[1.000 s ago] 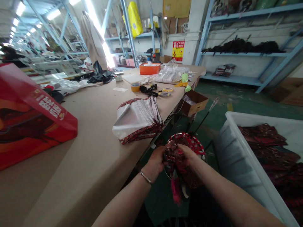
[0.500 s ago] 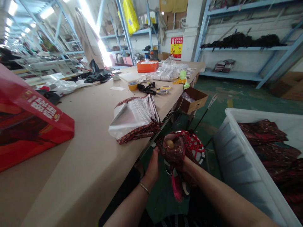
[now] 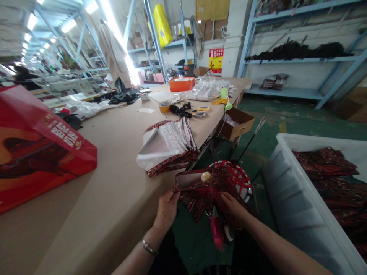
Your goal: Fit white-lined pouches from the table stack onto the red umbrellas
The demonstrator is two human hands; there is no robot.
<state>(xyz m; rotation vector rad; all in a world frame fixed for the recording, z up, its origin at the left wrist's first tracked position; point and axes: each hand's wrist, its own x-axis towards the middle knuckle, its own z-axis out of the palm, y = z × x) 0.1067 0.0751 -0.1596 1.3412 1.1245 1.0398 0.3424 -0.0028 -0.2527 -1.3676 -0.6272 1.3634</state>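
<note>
A dark red patterned cloth piece (image 3: 195,194) with a pale inner side spreads between my hands, just off the table edge. My left hand (image 3: 166,208) pinches its left edge between thumb and fingers. Farther right, my right hand (image 3: 231,204) grips the gathered part, thumb on top and the other fingers hidden in the folds. A pale rounded knob (image 3: 205,176) shows at the cloth's upper edge; what it belongs to is hidden. Close by on the table lies a stack of similar cloth pieces (image 3: 164,145), white side up.
Below the cloth stands a round stool (image 3: 242,177) with red webbing. To the right is a white plastic bin (image 3: 275,191) of patterned cloth. A red bag (image 3: 71,152) occupies the table's left; scissors (image 3: 200,112), tape (image 3: 164,107) and an orange box (image 3: 181,84) lie farther back.
The cloth, earlier bunched around my right hand, is now spread open. My left hand has moved left and taken its edge; my right hand has come out onto its right part.
</note>
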